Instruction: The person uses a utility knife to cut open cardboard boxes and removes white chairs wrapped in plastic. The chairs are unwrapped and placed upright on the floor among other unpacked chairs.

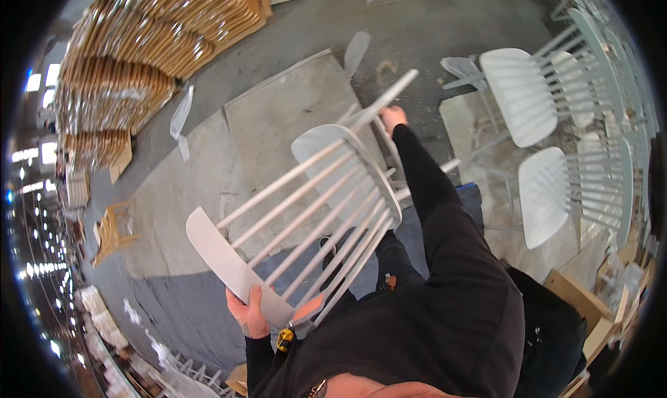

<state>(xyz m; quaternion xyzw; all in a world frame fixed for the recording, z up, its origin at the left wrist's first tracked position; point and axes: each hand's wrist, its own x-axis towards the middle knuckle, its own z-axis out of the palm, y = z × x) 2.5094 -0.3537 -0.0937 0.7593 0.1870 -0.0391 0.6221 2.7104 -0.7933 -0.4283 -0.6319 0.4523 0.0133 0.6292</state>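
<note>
A white spindle-back chair (338, 168) is tilted in front of my body, its legs pointing away from me and its backrest towards me. My left hand (249, 312) is closed round the wide top rail (236, 264), thumb on the near face. At the far end, my right hand (393, 118) grips the chair beside a leg (389, 99); its fingers are partly hidden. Near the top rail's lower end, by my chest, sits a small yellow and black thing (285, 339), with an orange patch (308, 306) above it.
Two white spindle-back chairs (520, 95) (543, 196) stand at the right. Tall stacks of wrapped wooden parts (125, 71) rise at the far left, near a wooden chair frame (113, 232). Cardboard sheets (292, 113) and a dark mat (180, 314) cover the floor. Plastic scraps (182, 120) lie about.
</note>
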